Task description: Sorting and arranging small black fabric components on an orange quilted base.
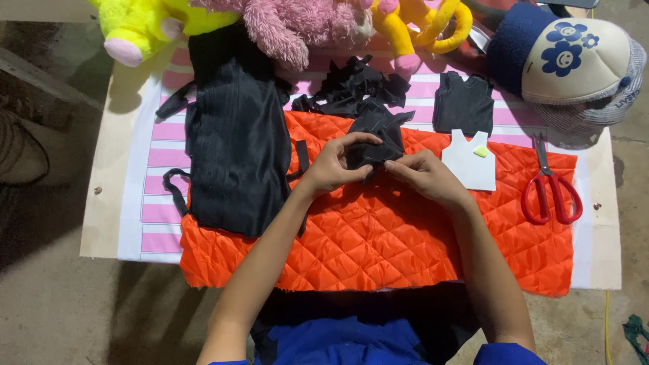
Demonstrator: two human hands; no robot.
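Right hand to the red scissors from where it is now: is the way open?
Probably yes: the red scissors lie uncovered just beside the right hand, but it pinches the black fabric piece.

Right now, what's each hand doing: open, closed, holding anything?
Left hand: closed, fingers pinching the small black fabric piece.
Right hand: closed, fingers pinching the same black fabric piece.

Small black fabric piece (pixel 376 143), crumpled and folded over, sits above the middle of the orange quilted fabric (pixel 378 236), toward its 12 o'clock edge.
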